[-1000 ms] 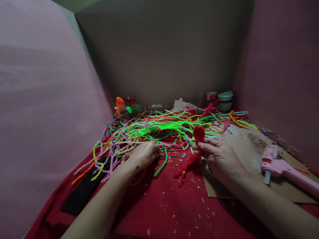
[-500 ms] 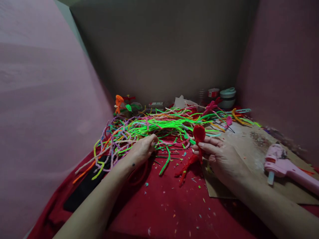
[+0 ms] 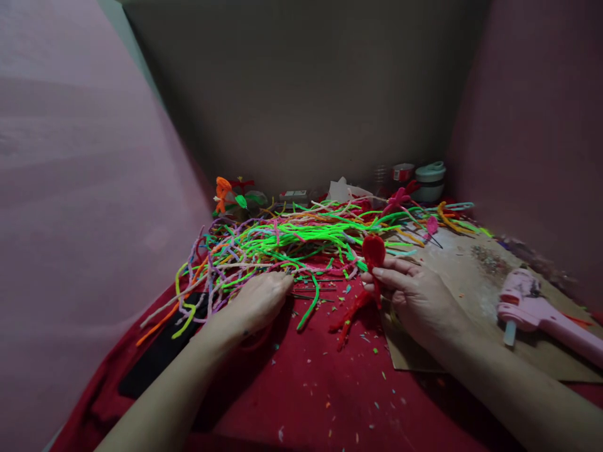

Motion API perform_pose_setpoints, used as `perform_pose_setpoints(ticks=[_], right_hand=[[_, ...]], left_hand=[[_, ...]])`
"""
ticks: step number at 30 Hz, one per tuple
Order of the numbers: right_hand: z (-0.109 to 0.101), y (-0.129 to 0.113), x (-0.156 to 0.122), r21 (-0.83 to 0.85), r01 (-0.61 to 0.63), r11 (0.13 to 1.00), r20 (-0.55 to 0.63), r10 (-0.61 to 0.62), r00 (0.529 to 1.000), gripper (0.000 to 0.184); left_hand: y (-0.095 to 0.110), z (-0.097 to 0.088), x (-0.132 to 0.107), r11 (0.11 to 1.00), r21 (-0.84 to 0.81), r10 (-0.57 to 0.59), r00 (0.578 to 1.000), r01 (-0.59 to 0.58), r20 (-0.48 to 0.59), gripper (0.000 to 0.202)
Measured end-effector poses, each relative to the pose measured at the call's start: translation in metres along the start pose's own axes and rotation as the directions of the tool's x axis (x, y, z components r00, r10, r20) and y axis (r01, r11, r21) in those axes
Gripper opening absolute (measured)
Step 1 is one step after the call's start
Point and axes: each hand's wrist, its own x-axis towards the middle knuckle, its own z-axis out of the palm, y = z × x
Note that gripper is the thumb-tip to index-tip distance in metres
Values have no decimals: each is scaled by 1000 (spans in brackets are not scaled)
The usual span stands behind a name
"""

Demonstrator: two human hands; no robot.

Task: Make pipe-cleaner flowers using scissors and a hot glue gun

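Note:
My right hand pinches a red fuzzy pipe-cleaner petal between thumb and fingers, its rounded loop pointing up. Just below and left of it, more red pipe-cleaner pieces lie on the cloth. My left hand is low over the table with its fingers curled closed; a small dark tip shows at the fingers, and what they hold is hidden. Beneath that hand, part of a red loop-shaped handle shows. A bent green pipe cleaner and thin dark rods lie between the hands.
A tangled heap of coloured pipe cleaners spreads behind my hands. On the right, a pink glue gun rests on a cardboard sheet. A black flat object lies left. An orange flower and a lidded cup stand behind.
My left hand has moved down and slightly left, over the red loop-shaped handle. My right hand keeps the red petal in nearly the same place.

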Motion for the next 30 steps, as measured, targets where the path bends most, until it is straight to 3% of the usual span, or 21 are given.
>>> perform_pose_setpoints(ticks=[12,15,23,30], right_hand=[[2,-2,-2,-13,-63,998,8,63,998,16],[-1,0,-1,-30,-58,998,22,59,998,15],[-1,-1,0,-51,-51,997,7,51,999,14],[-2,2,1,-57,-8,998,24,10,1000,15]], left_hand=[[-13,-4,-11,980,-87,-177,983,180,44,12],[-20,-3,-12,979,-114,-167,985,170,33,10],[-38,-10,-13,920,-389,-25,998,44,55,12],[-37,-23,-18,930,-335,-171,985,151,-30,15]])
